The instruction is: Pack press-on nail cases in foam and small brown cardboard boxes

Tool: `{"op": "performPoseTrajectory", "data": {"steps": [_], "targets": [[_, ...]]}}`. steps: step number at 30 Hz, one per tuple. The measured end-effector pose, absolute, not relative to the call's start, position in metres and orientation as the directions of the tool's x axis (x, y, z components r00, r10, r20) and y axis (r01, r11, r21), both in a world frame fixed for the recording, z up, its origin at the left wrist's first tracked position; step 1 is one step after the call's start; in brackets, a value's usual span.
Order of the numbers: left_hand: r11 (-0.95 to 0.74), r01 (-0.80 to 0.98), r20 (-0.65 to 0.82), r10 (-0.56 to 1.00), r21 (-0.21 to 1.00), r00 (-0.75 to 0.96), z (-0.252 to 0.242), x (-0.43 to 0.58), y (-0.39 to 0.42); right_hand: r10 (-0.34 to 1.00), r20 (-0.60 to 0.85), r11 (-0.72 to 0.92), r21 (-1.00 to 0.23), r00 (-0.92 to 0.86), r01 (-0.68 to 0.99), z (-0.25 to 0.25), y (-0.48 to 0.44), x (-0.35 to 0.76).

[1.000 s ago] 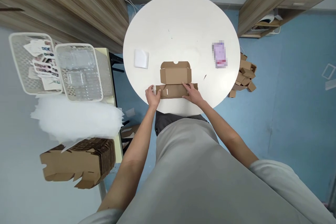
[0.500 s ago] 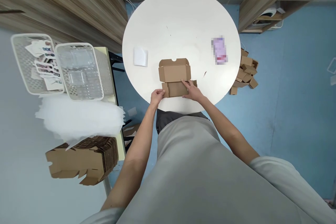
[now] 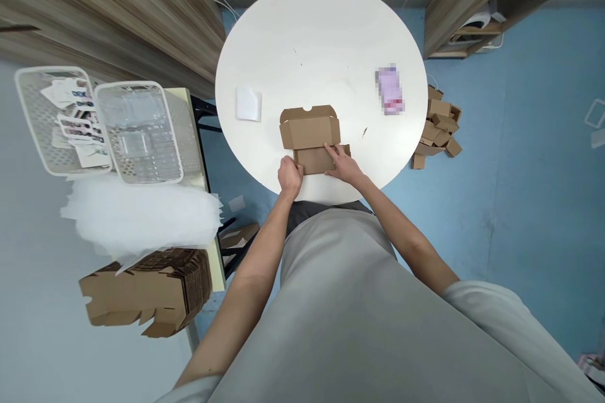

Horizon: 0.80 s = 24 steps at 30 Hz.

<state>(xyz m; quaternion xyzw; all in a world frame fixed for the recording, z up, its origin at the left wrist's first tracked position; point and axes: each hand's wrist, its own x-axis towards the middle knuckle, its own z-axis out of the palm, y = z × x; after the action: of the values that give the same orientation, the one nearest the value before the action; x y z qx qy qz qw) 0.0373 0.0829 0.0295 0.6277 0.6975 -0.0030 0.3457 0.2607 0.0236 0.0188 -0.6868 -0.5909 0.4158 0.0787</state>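
Observation:
A partly folded brown cardboard box [image 3: 309, 132] lies near the front edge of a round white table [image 3: 321, 44]. My left hand [image 3: 290, 177] is closed on the box's near left corner, pressing a side flap inward. My right hand [image 3: 344, 165] rests on the near panel at the right, fingers laid flat along the cardboard and holding it down. The box's far lid stands open behind the hands.
A white folded sheet [image 3: 248, 104] lies left of the box, a blurred purple item [image 3: 390, 90] to the right. Two white baskets [image 3: 137, 132], white foam wrap [image 3: 142, 214] and stacked flat cartons [image 3: 146, 293] sit at left. Folded boxes [image 3: 437, 129] lie on the blue floor.
My left hand moved right, folding the long left flap inward so the near panel looks shorter. My right hand stayed on the panel's right side.

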Motion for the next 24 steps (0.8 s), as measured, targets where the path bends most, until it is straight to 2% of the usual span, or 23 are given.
{"op": "performPoseTrajectory", "data": {"steps": [2, 5, 8, 11, 16, 20, 24], "targets": [[0.202, 0.898, -0.485, 0.874, 0.392, 0.016, 0.031, 0.041, 0.082, 0.913, -0.409, -0.287, -0.618, 0.013, 0.732, 0.023, 0.016, 0.263], [0.197, 0.917, -0.506, 0.862, 0.346, 0.005, 0.032, 0.044, 0.082, 0.927, -0.297, -0.370, -0.616, 0.230, 0.695, 0.026, 0.001, 0.274], [0.187, 0.936, -0.540, 0.842, 0.298, 0.004, 0.031, 0.046, 0.084, 0.829, -0.398, -0.559, -0.578, 0.392, 0.595, 0.024, -0.010, 0.285], [0.168, 0.946, -0.541, 0.841, 0.279, 0.011, 0.031, 0.048, 0.086, 0.782, -0.505, -0.621, -0.583, 0.366, 0.524, 0.023, -0.014, 0.285], [0.161, 0.942, -0.540, 0.841, 0.295, 0.025, 0.031, 0.049, 0.087, 0.829, -0.445, -0.560, -0.655, 0.339, 0.507, 0.028, -0.009, 0.270], [0.180, 0.933, -0.559, 0.829, 0.312, 0.027, 0.030, 0.048, 0.088, 0.744, -0.530, -0.668, -0.612, 0.406, 0.424, 0.031, 0.000, 0.272], [0.218, 0.906, -0.556, 0.831, 0.363, 0.023, 0.028, 0.046, 0.089, 0.694, -0.608, -0.719, -0.608, 0.386, 0.335, 0.032, 0.005, 0.273]]}}
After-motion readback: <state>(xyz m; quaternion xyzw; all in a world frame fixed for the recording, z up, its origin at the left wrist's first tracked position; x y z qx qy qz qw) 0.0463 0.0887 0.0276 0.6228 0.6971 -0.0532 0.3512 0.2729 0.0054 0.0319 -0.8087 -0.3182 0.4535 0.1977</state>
